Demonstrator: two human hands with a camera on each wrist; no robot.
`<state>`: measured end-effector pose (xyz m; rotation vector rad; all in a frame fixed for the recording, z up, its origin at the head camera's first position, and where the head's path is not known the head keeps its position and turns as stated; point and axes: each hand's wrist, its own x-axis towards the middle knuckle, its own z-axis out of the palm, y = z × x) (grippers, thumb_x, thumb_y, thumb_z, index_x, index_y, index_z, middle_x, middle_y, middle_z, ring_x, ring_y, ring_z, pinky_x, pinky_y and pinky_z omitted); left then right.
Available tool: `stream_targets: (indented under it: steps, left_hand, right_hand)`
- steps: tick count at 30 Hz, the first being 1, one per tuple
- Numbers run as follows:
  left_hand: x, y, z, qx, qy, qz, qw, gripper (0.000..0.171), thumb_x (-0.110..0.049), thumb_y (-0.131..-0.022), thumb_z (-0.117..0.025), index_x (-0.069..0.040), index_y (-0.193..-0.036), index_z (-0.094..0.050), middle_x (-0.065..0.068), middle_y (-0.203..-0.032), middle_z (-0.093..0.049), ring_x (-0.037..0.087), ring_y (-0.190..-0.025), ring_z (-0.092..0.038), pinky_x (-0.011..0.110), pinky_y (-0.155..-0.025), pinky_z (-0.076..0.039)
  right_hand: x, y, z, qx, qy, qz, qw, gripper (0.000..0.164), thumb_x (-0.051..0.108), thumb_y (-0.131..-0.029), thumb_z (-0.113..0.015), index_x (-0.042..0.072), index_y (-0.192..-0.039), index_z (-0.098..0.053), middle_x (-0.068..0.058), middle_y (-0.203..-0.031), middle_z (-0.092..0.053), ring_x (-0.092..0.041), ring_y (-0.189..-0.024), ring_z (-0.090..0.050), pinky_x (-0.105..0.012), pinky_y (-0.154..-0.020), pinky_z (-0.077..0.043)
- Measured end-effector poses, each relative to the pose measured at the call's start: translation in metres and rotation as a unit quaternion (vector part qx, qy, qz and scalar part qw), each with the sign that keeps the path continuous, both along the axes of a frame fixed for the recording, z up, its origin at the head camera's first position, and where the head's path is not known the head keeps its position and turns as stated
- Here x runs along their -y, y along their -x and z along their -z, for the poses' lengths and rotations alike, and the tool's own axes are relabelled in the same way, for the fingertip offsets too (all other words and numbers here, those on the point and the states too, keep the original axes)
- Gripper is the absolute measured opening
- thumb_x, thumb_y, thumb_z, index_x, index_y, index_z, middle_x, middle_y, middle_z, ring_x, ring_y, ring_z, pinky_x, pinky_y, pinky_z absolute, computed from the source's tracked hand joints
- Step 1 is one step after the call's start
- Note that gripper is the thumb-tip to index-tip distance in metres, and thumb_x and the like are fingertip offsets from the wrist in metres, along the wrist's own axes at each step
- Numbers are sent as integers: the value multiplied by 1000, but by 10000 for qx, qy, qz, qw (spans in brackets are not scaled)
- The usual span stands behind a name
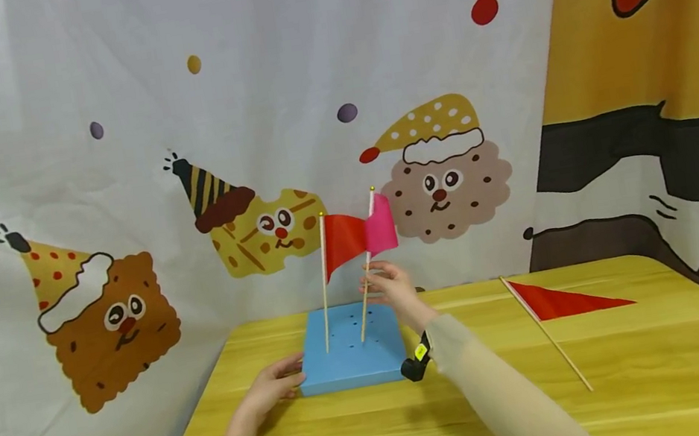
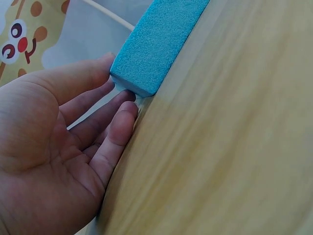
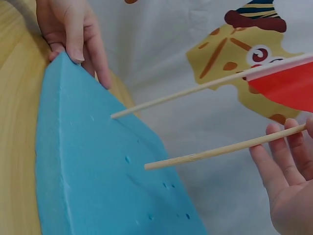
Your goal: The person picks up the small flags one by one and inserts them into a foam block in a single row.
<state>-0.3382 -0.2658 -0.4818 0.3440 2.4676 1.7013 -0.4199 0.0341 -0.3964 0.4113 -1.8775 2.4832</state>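
Observation:
A blue foam block [image 1: 353, 368] dotted with small holes lies on the table. My left hand [image 1: 273, 386] is at its left side, thumb tip on the top edge near the corner and the other fingers loosely bent along the side face. From the block's left part rises a red flag [image 1: 341, 240] on a thin wooden stick. My right hand [image 1: 394, 290] pinches the stick of a pink flag [image 1: 381, 224] just below the cloth. In the right wrist view, the bare lower end of that stick [image 3: 205, 154] shows above the block's top, slightly tilted.
Another red triangular flag [image 1: 559, 301] lies on the wood-grain table [image 1: 368, 434] at the right, its stick pointing toward the front. Behind the table hangs a pale curtain [image 1: 271, 56] printed with cartoon biscuits. Both wrists wear small black cameras.

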Motion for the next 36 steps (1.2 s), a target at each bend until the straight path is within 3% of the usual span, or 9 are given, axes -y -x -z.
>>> stream_targets:
  steps: [9,18,26,31,36]
  left_hand:
    - [-2,0,-1,48,-39,-63,10000,57,-21,-96,-63,-3,-146,-43,26,-141,-45,31,-114,-55,36,-77,-50]
    - [-2,0,1,-7,-61,-104,9999,56,-20,-95,-64,-2,-145,-45,25,-139,-47,34,-114,-55,40,-77,-50]
    - [-2,1,1,-5,-11,-99,10000,56,-22,-95,-65,-4,-145,-45,24,-140,-47,33,-114,-55,38,-78,-50]
    - [-3,1,1,27,-72,-96,9999,56,-21,-95,-65,-3,-145,-45,24,-140,-47,32,-113,-55,39,-77,-50]
    - [-2,1,2,35,-59,-130,9999,56,-21,-95,-64,-3,-145,-45,25,-140,-46,32,-113,-55,39,-76,-50]
  right_hand:
    - [17,4,6,265,270,-301,9988,27,10,-100,-56,4,-126,-59,-31,-120,-57,-33,-100,-65,-45,-85,-52]
    - [22,7,12,136,57,-347,9993,28,14,-99,-57,6,-125,-61,-18,-106,-65,-47,-112,-55,-47,-87,-51]
    - [24,10,22,126,-210,-382,9990,28,12,-99,-57,3,-126,-61,-21,-106,-65,-26,-90,-67,-54,-91,-47]
    - [25,6,29,197,-310,-466,9982,30,14,-99,-58,1,-126,-60,-26,-112,-62,-38,-102,-63,-53,-90,-48]
    - [25,6,32,244,-270,-643,9973,31,16,-100,-57,0,-126,-60,-32,-121,-56,-43,-109,-59,-54,-92,-46]
